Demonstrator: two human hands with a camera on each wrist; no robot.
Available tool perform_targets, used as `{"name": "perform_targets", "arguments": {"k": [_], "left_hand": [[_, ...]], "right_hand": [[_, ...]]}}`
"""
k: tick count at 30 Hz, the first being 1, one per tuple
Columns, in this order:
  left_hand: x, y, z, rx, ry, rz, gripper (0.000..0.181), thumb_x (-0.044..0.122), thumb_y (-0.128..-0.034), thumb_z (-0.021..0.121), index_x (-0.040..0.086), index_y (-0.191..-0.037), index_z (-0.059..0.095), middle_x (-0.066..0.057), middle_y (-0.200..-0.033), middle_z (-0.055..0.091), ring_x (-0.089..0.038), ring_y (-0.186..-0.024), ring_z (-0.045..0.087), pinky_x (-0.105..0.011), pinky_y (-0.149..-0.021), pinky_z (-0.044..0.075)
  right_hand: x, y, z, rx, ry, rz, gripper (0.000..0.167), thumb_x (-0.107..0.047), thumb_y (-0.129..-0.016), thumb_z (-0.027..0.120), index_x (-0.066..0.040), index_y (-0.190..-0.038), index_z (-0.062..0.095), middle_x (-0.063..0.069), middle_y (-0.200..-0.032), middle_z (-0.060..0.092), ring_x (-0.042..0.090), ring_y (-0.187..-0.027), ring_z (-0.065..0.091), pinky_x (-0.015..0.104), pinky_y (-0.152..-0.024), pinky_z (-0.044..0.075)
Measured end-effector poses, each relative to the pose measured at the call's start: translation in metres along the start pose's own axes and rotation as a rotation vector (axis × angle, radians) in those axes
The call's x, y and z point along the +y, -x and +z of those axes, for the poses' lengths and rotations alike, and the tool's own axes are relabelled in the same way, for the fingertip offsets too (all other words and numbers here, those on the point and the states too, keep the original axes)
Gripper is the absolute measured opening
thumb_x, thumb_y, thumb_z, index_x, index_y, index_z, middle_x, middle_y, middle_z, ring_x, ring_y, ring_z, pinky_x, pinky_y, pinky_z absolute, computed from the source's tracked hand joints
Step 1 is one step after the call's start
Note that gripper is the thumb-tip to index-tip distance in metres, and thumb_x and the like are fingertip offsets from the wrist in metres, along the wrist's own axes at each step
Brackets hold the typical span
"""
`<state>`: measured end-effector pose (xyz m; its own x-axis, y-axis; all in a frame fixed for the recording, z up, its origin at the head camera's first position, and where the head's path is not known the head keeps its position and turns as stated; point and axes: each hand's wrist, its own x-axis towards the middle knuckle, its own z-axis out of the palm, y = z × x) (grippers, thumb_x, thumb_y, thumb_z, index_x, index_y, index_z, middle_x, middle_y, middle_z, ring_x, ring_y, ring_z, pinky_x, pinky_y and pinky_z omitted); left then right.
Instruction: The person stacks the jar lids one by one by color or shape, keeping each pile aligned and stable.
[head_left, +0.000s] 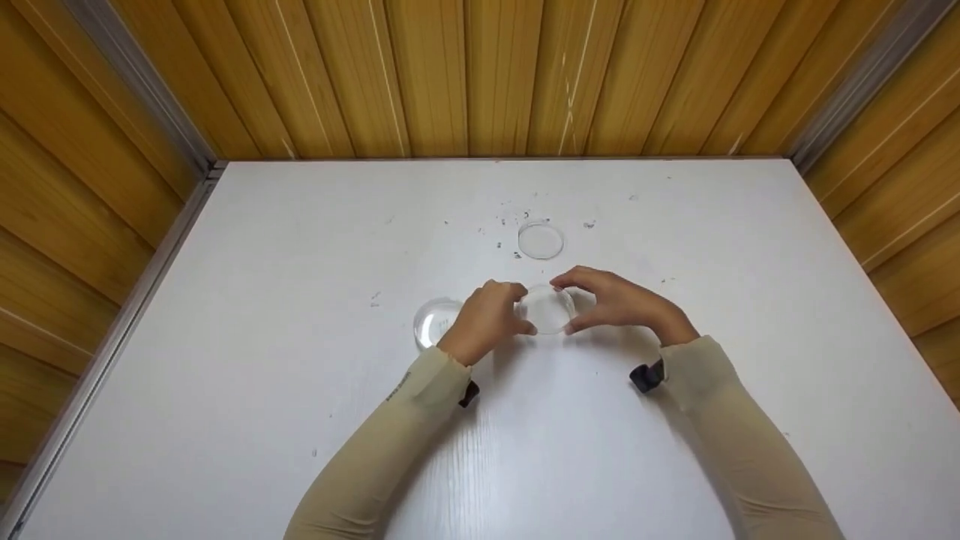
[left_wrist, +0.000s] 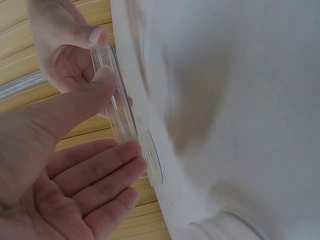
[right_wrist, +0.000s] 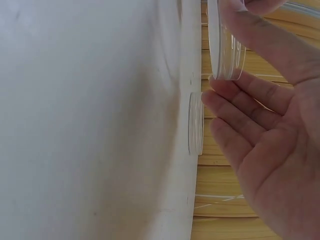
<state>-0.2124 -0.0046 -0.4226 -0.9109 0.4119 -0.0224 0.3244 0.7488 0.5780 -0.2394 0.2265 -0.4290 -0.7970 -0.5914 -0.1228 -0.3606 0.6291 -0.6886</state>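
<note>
Between both hands, a round clear dish (head_left: 548,310) is held above the white table. My left hand (head_left: 489,321) grips its left side, thumb and fingertips on the rim; my right hand (head_left: 619,301) grips its right side in the same way. In the left wrist view the dish (left_wrist: 116,95) shows edge-on, with the left hand (left_wrist: 65,165) around it. The right wrist view shows the dish (right_wrist: 228,47) near the right hand's (right_wrist: 280,125) thumb and fingertips. Another clear dish (head_left: 433,324) lies partly hidden behind my left hand.
A third clear round dish (head_left: 541,241) lies farther back on the white table (head_left: 300,247). Small dark specks are scattered around it. Wood-patterned panels (head_left: 435,75) rise behind the table and at both sides.
</note>
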Motion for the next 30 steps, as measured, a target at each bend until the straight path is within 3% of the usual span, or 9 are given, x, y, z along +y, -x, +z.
{"name": "perform_targets", "arguments": {"k": [5, 14, 23, 30], "left_hand": [[-0.003, 0.003, 0.001, -0.004, -0.016, -0.018, 0.046, 0.018, -0.0696, 0.086, 0.003, -0.11, 0.07, -0.007, -0.092, 0.072, -0.02, -0.081, 0.06, -0.034, -0.074, 0.05], [-0.004, 0.003, 0.007, -0.004, -0.112, -0.001, 0.045, 0.016, -0.0686, 0.085, 0.001, -0.109, 0.07, -0.009, -0.097, 0.072, -0.023, -0.087, 0.065, -0.037, -0.079, 0.053], [0.002, 0.0, 0.012, -0.007, -0.202, 0.004, 0.039, 0.019, -0.0678, 0.086, 0.003, -0.1, 0.071, -0.009, -0.091, 0.072, -0.024, -0.082, 0.068, -0.038, -0.071, 0.055], [0.003, 0.0, 0.012, -0.035, -0.209, 0.01, 0.036, 0.016, -0.0686, 0.085, 0.001, -0.097, 0.07, -0.01, -0.087, 0.072, -0.019, -0.074, 0.065, -0.036, -0.067, 0.055]], "right_hand": [[-0.001, -0.004, 0.007, -0.008, 0.022, 0.004, 0.073, -0.03, -0.072, 0.084, -0.009, -0.135, 0.053, 0.004, -0.134, 0.055, 0.022, -0.129, 0.048, 0.045, -0.11, 0.035], [-0.003, -0.005, 0.016, 0.005, 0.118, -0.09, 0.069, -0.025, -0.073, 0.084, 0.001, -0.13, 0.053, 0.012, -0.125, 0.058, 0.026, -0.117, 0.053, 0.045, -0.105, 0.04], [-0.005, -0.003, 0.018, 0.012, 0.189, -0.092, 0.064, -0.017, -0.073, 0.083, 0.005, -0.126, 0.055, 0.016, -0.122, 0.059, 0.029, -0.111, 0.055, 0.045, -0.1, 0.045], [-0.004, -0.001, 0.015, -0.017, 0.161, -0.07, 0.071, -0.019, -0.074, 0.082, 0.004, -0.133, 0.05, 0.016, -0.129, 0.056, 0.03, -0.12, 0.052, 0.046, -0.105, 0.04]]}}
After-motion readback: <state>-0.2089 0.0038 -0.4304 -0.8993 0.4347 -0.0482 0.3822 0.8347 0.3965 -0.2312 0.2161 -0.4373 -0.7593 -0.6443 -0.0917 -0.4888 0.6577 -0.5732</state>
